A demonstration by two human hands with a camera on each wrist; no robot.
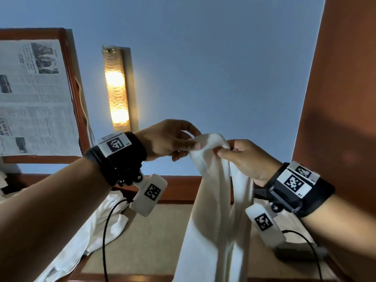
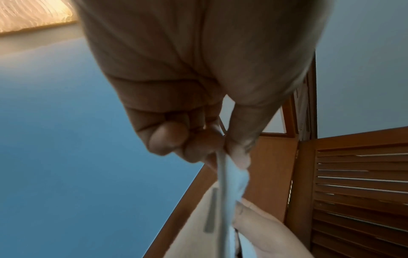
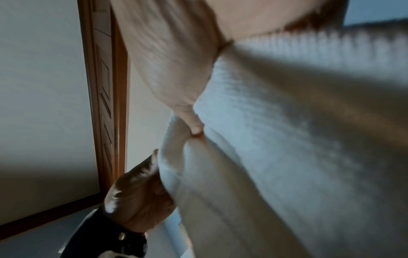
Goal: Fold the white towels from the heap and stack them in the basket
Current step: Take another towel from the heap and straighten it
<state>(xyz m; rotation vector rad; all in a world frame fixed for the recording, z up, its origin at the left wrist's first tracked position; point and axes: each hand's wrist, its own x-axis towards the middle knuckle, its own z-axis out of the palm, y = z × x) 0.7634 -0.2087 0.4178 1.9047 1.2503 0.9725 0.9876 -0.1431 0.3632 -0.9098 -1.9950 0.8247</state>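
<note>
A white towel (image 1: 215, 210) hangs in long folds in front of me, held up by its top edge. My left hand (image 1: 190, 146) pinches that edge between thumb and fingers, and my right hand (image 1: 220, 152) pinches it close beside, a few centimetres to the right. In the left wrist view the left hand (image 2: 220, 146) grips a thin fold of the towel (image 2: 223, 192). The right wrist view is filled by the towel (image 3: 276, 157), with the right hand (image 3: 196, 129) pinching it and the left hand (image 3: 141, 197) lower down. No basket is in view.
More white towels (image 1: 97, 226) lie in a heap on the beige surface (image 1: 150, 241) at lower left. A lit wall lamp (image 1: 117, 88), a framed newspaper (image 1: 34, 94), a blue wall and a brown wooden panel (image 1: 335, 98) at the right surround me. A dark device (image 1: 295, 253) lies lower right.
</note>
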